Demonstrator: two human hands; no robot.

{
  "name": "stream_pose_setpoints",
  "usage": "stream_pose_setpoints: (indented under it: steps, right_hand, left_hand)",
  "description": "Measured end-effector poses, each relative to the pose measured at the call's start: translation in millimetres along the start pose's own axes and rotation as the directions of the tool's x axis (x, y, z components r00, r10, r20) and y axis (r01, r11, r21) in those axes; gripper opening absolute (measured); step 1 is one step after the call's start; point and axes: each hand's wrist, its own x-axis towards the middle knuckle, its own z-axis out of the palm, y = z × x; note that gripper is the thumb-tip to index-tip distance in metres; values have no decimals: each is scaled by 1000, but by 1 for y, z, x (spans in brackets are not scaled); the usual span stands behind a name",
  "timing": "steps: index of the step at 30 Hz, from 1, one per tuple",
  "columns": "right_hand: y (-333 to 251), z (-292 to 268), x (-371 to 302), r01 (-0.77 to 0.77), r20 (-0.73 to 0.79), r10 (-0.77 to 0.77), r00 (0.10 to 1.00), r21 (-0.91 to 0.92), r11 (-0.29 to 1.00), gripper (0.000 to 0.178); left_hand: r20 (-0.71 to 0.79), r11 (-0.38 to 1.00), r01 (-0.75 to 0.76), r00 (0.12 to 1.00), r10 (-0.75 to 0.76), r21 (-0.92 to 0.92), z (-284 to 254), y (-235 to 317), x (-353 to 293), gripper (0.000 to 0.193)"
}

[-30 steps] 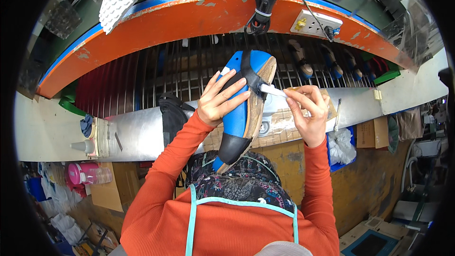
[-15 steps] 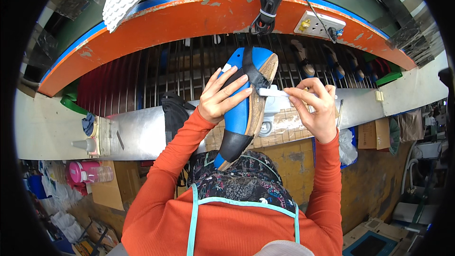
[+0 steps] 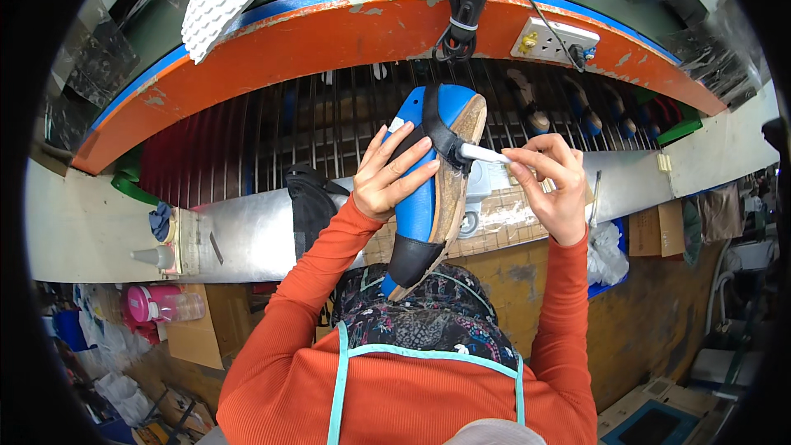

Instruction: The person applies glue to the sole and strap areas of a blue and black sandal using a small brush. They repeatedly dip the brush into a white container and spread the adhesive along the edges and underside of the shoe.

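A blue shoe last (image 3: 416, 206) with black straps (image 3: 434, 115) and a brown cork-like sole (image 3: 453, 189) stands slanted before me, its lower end near my lap. My left hand (image 3: 387, 181) is closed on its left side, fingers lying across the blue surface and a black strap. Between the thumb and fingers of my right hand (image 3: 556, 189) is a slim white-handled tool (image 3: 488, 154). Its far end meets the strap where that reaches the sole's edge; the tip itself is hidden. Behind the sole lies a pale grey plastic piece (image 3: 476, 189).
Metal bars (image 3: 329, 115) form a rack beyond, with several strapped lasts (image 3: 589, 119) at the right. A black cloth item (image 3: 309, 206) lies on the metal ledge (image 3: 247, 231). A bundled black cable (image 3: 463, 16) hangs from the orange shelf edge (image 3: 329, 37), beside a socket strip (image 3: 556, 39).
The white tool has turned in my right fingers, showing a narrower, rounder side and slanting more. The last has shifted slightly down and right within the picture.
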Motion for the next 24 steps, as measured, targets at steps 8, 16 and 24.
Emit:
stream_pose_setpoints:
  steps: [8,16,24]
  right_hand:
    - [-5,8,-5,58,-105,-71,992,-121,991,22]
    - [-2,-1,1,103,40,-103,994,-11,995,20]
    - [-8,4,-1,84,-54,-87,995,-53,995,19]
  left_hand:
    - [36,1000,-15,999,15,-1,-6,1,-1,34]
    - [50,1000,-23,998,22,20,-10,-1,1,33]
    - [2,1000,-3,1000,3,17,-8,2,4,31]
